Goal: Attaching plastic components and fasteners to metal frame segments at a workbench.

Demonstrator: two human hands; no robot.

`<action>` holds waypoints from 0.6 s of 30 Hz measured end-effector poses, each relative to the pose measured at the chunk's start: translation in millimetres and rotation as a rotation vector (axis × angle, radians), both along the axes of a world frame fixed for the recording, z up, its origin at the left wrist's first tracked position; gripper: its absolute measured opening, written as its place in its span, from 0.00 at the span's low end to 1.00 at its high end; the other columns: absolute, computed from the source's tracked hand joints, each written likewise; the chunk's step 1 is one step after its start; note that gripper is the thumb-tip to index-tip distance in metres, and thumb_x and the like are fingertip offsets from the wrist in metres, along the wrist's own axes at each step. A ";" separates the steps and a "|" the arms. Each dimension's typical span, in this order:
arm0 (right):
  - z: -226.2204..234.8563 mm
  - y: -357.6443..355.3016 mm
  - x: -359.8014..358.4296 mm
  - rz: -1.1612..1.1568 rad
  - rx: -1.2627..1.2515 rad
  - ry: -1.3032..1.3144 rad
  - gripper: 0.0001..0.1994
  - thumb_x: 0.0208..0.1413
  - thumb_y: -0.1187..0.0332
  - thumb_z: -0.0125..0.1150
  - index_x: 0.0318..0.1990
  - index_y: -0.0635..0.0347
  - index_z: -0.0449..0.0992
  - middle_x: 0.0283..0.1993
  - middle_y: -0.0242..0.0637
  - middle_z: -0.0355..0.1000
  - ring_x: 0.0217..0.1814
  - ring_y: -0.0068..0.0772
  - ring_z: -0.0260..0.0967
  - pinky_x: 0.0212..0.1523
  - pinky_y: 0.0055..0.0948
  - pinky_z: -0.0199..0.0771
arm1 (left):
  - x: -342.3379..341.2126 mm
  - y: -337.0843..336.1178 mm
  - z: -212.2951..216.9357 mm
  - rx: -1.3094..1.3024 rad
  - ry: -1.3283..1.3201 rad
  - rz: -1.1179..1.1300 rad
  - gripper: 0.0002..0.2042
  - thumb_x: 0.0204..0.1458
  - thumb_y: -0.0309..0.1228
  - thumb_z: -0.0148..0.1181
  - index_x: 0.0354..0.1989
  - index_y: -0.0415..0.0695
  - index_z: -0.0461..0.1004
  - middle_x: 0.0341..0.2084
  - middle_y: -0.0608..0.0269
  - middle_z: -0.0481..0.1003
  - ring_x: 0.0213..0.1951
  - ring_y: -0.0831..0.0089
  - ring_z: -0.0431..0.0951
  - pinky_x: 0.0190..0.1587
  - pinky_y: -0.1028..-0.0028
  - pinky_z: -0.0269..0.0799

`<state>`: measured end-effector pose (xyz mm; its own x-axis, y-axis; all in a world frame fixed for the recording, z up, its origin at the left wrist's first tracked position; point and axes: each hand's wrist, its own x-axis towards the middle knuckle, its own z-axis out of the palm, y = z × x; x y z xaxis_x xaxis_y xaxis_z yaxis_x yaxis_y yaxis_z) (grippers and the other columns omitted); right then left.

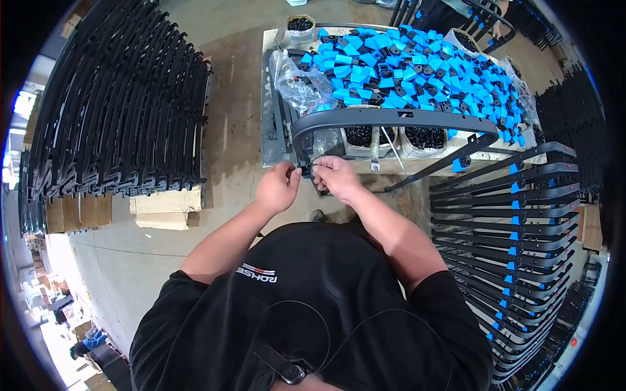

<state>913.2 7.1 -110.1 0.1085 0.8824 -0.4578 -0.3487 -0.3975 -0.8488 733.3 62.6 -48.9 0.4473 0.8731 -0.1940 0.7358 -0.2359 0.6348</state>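
Note:
A black curved metal frame (391, 117) arches over the near side of the worktable, and its left leg comes down in front of me. At that leg's lower end, my left hand (277, 187) pinches from the left with thumb and fingertips. From the other side, my right hand (336, 177) closes its fingers at the same spot. Between the fingertips shows a small black part (304, 168) at the frame's end. Its exact shape is mostly hidden by my fingers. An open-ended wrench (375, 156) hangs over the table edge, right of my right hand.
Blue-and-black plastic pieces (417, 72) are heaped on the worktable (272, 140). Bags of small black parts (424, 138) stand at its near edge, beside a clear plastic bag (303, 85). Stacked black frames rise at left (124, 111); more frames with blue pieces (508, 241) stand at right.

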 end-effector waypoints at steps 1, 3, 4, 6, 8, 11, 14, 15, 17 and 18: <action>-1.3 2.0 -3.1 0.000 0.003 0.002 0.09 0.62 0.74 0.60 0.47 0.68 0.77 0.31 0.33 0.75 0.28 0.23 0.72 0.27 0.25 0.74 | -0.4 4.3 -4.2 0.003 0.002 0.000 0.13 0.61 0.37 0.57 0.39 0.39 0.77 0.34 0.45 0.79 0.38 0.49 0.80 0.42 0.56 0.75; -4.0 5.2 -10.6 -0.029 0.009 -0.031 0.10 0.61 0.75 0.61 0.48 0.69 0.76 0.33 0.35 0.75 0.29 0.23 0.72 0.28 0.25 0.74 | -0.7 10.9 -16.8 0.098 0.166 -0.224 0.15 0.64 0.37 0.51 0.41 0.37 0.77 0.37 0.42 0.79 0.41 0.43 0.79 0.46 0.52 0.75; -4.6 6.0 -11.1 -0.045 0.011 -0.048 0.10 0.61 0.76 0.61 0.49 0.70 0.75 0.34 0.35 0.76 0.29 0.22 0.72 0.29 0.25 0.75 | 2.3 12.1 -14.9 0.098 0.168 -0.226 0.15 0.64 0.37 0.51 0.41 0.37 0.77 0.37 0.42 0.79 0.41 0.43 0.79 0.46 0.52 0.75; -6.0 7.0 -6.5 -0.015 0.040 -0.067 0.10 0.61 0.76 0.61 0.49 0.70 0.75 0.35 0.36 0.76 0.29 0.22 0.72 0.29 0.25 0.75 | 8.4 14.1 -11.8 0.041 0.261 -0.228 0.15 0.65 0.36 0.47 0.39 0.36 0.76 0.39 0.40 0.78 0.45 0.41 0.78 0.50 0.50 0.73; -5.3 5.7 -5.5 0.015 0.062 -0.082 0.11 0.61 0.76 0.61 0.49 0.70 0.75 0.35 0.36 0.76 0.30 0.22 0.72 0.30 0.25 0.76 | 10.6 18.8 -7.2 0.031 0.293 -0.262 0.16 0.65 0.37 0.46 0.40 0.36 0.76 0.40 0.40 0.79 0.45 0.42 0.78 0.50 0.51 0.74; -5.6 6.6 -3.8 0.029 0.075 -0.091 0.11 0.61 0.77 0.61 0.49 0.70 0.75 0.35 0.36 0.76 0.30 0.23 0.72 0.29 0.25 0.75 | 13.3 21.9 -4.7 0.028 0.334 -0.301 0.18 0.65 0.38 0.44 0.41 0.36 0.76 0.41 0.40 0.79 0.45 0.44 0.79 0.51 0.52 0.75; -0.1 10.6 -0.6 0.038 0.060 -0.088 0.10 0.62 0.73 0.62 0.46 0.70 0.75 0.32 0.35 0.75 0.27 0.23 0.71 0.26 0.26 0.74 | 15.0 23.5 -2.9 0.037 0.369 -0.319 0.18 0.65 0.38 0.44 0.41 0.36 0.77 0.42 0.41 0.79 0.46 0.44 0.79 0.51 0.53 0.75; 3.0 13.7 2.9 0.085 -0.028 -0.091 0.09 0.63 0.70 0.62 0.44 0.70 0.76 0.30 0.34 0.74 0.26 0.23 0.70 0.25 0.26 0.73 | 15.6 23.9 -1.9 0.042 0.395 -0.332 0.18 0.65 0.38 0.44 0.41 0.36 0.77 0.42 0.41 0.79 0.46 0.45 0.79 0.51 0.53 0.75; 13.5 17.7 5.2 0.137 -0.114 -0.099 0.10 0.64 0.68 0.62 0.41 0.70 0.76 0.28 0.34 0.73 0.24 0.23 0.69 0.24 0.27 0.71 | 17.9 24.6 2.4 0.023 0.408 -0.336 0.18 0.65 0.38 0.43 0.41 0.36 0.77 0.42 0.41 0.79 0.46 0.45 0.79 0.51 0.53 0.75; 18.8 18.9 4.3 0.112 -0.147 -0.094 0.11 0.64 0.66 0.61 0.40 0.69 0.76 0.28 0.33 0.73 0.23 0.23 0.68 0.23 0.27 0.71 | 19.2 24.8 4.5 0.004 0.422 -0.345 0.18 0.65 0.38 0.43 0.41 0.36 0.77 0.42 0.41 0.79 0.46 0.45 0.79 0.52 0.53 0.75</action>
<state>917.5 26.1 -91.3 0.0617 0.8160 -0.5747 -0.2174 -0.5510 -0.8057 752.4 87.4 -44.4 0.5916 0.6907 -0.4160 0.8062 -0.5102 0.2995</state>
